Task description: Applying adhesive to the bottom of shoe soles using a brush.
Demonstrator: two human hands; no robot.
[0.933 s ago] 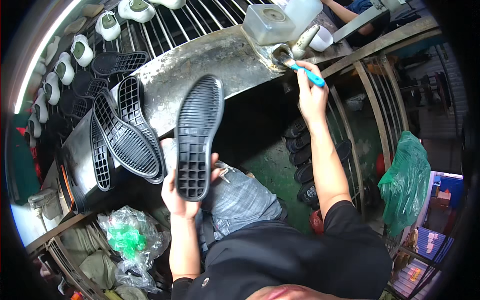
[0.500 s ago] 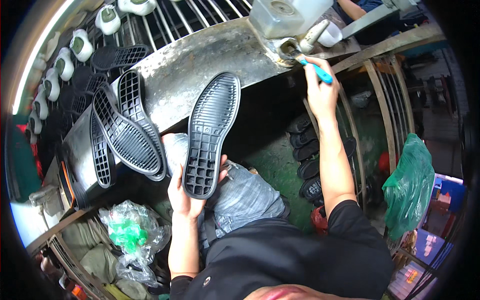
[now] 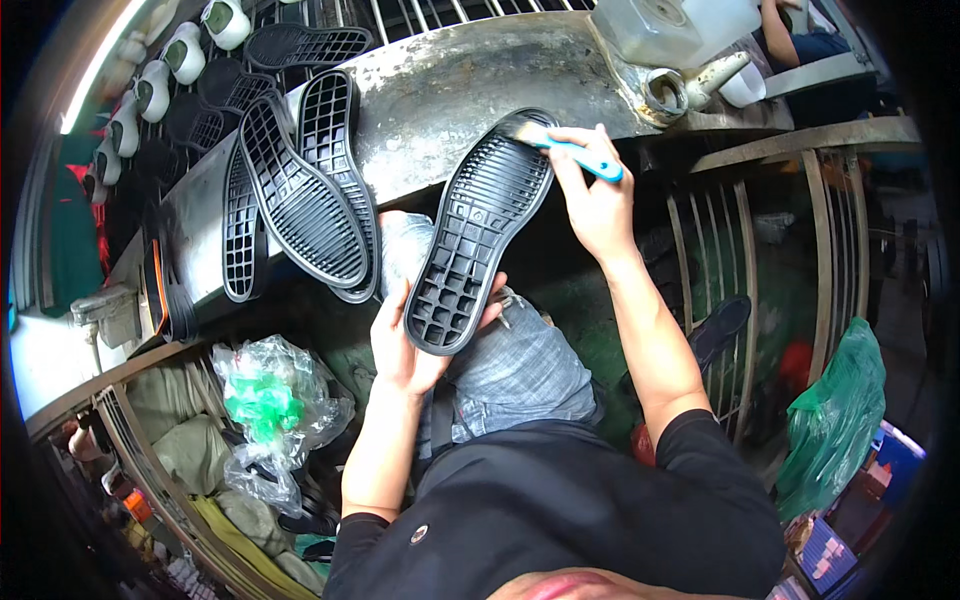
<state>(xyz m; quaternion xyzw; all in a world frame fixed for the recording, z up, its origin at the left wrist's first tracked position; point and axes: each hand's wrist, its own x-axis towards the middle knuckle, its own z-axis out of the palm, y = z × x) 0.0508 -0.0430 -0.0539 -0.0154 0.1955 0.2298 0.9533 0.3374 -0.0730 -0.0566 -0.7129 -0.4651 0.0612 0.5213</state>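
A black shoe sole (image 3: 470, 232) with a ribbed front and a gridded heel is held up in front of me. My left hand (image 3: 412, 350) grips it by the heel end, fingers around both edges. In my right hand (image 3: 597, 205) is a brush with a blue handle (image 3: 600, 164). Its pale bristles (image 3: 522, 130) lie against the toe end of the sole. Several more black soles (image 3: 305, 210) lie stacked at the near left edge of the metal bench (image 3: 420, 110). A small glue pot (image 3: 664, 92) stands on the bench's right part.
White shoes (image 3: 184, 54) line a rack at the upper left, with black soles beside them. A translucent plastic container (image 3: 645, 32) stands behind the pot. Clear plastic bags (image 3: 290, 385) sit at lower left, and a green bag (image 3: 835, 410) hangs off a slatted rack at right.
My right hand has brought the brush left from the pot onto the sole's toe end. The view has shifted, and the sole now appears more tilted in my left hand.
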